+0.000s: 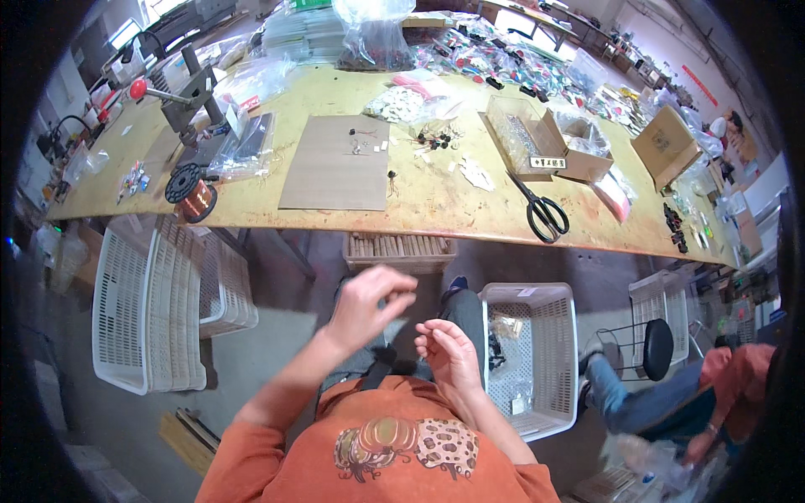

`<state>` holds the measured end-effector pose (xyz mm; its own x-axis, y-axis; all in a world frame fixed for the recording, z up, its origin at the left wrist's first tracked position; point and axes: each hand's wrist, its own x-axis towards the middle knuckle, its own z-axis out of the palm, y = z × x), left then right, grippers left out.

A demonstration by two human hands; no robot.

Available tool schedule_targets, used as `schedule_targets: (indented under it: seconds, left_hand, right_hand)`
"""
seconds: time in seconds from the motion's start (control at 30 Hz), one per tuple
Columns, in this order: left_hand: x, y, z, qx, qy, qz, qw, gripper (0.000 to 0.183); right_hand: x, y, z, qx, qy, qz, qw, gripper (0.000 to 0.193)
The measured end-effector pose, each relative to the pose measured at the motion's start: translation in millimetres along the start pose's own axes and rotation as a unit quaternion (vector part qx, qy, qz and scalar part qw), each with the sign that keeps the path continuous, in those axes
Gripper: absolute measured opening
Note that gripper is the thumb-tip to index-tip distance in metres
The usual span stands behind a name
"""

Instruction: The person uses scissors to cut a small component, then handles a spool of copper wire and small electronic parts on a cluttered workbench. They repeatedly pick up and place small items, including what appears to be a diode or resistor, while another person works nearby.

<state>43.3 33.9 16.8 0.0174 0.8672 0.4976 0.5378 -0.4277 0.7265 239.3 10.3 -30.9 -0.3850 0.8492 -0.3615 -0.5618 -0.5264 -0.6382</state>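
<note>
My left hand (376, 299) is raised above my lap, its fingers bent and the thumb apart from them, with nothing visible between them. Lower and to its right, my right hand (449, 348) has thumb and fingertips pressed together; something small may be in that pinch, too small to make out. The hands are apart, in front of the table edge. Beyond them a brown cardboard sheet (327, 176) lies on the table (436, 214), with small black wired parts (356, 138) on it. Black-handled scissors (545, 216) lie near the table's front edge.
A copper wire spool (194, 201) and a red-knobbed hand press (189, 101) stand left. Open cardboard boxes (579, 155) are right. White crates (151, 310) stand left; another crate (530, 293) holding bags is beside my right leg. A person (704, 402) sits at right.
</note>
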Motion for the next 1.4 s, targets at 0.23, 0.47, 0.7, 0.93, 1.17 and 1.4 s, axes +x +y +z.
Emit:
schedule_targets:
  seconds: [0.23,0.47,0.7,0.93,1.17,1.4]
  left_hand:
    - [141,-82,52,0.172,-0.043,0.023,0.984,0.016]
    - [156,-99,25,0.2,0.005,0.013,0.98,0.013]
    - [141,-172,-152,0.354,0.152,-0.15,0.911,0.018]
    - [145,-225,-197,0.445,0.029,-0.279,0.85,0.021]
    - [163,-229,-209,0.433,0.059,-0.277,0.856,0.017]
    - [164,-264,-237,0.127,0.093,-0.341,0.927,0.022]
  right_hand:
    - [11,5,-24,0.014,0.011,0.055,0.998,0.013]
    - [29,-3,-32,0.011,0.045,0.075,0.996,0.012]
    - [45,1,-45,0.032,0.076,0.111,0.99,0.012]
    - [65,4,-20,0.008,0.061,0.134,0.989,0.011]
    - [66,10,-18,0.005,0.055,0.12,0.991,0.01]
    - [68,13,-18,0.001,0.052,0.132,0.99,0.011]
